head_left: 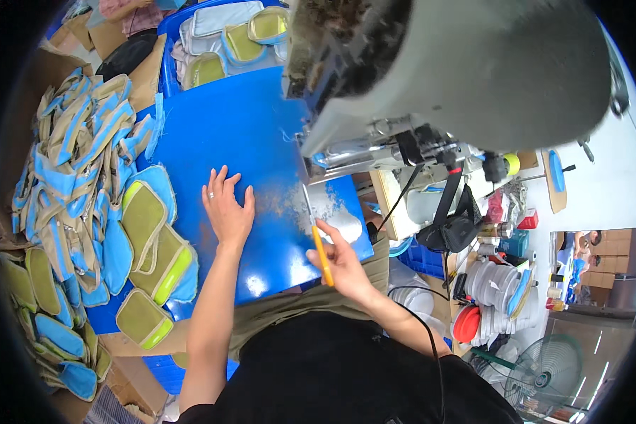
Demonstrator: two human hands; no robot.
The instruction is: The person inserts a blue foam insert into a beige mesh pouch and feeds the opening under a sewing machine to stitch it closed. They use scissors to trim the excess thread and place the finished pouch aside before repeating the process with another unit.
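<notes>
My left hand [230, 212] lies flat on the blue tabletop [219, 134], fingers spread, with nothing in it. Closed around the yellow handle of a slim tool [323, 256] is my right hand [346, 267]. The tool's thin metal end points away from me, toward the base of a large grey-white sewing machine [374, 134]; its exact kind is hard to make out. Left of my left hand lie olive and blue fabric pieces [159, 258], some with a bright yellow-green strip. A worn, shiny metallic patch [332, 212] shows on the surface near the tool.
Tangled beige and blue fabric strips [78, 169] are heaped at far left, above more sewn pieces [56, 339]. A blue bin [169, 28] of pouches stands at the back. To the right are stacked white rolls [491, 283], a black pouch [449, 226] and a green fan [542, 379].
</notes>
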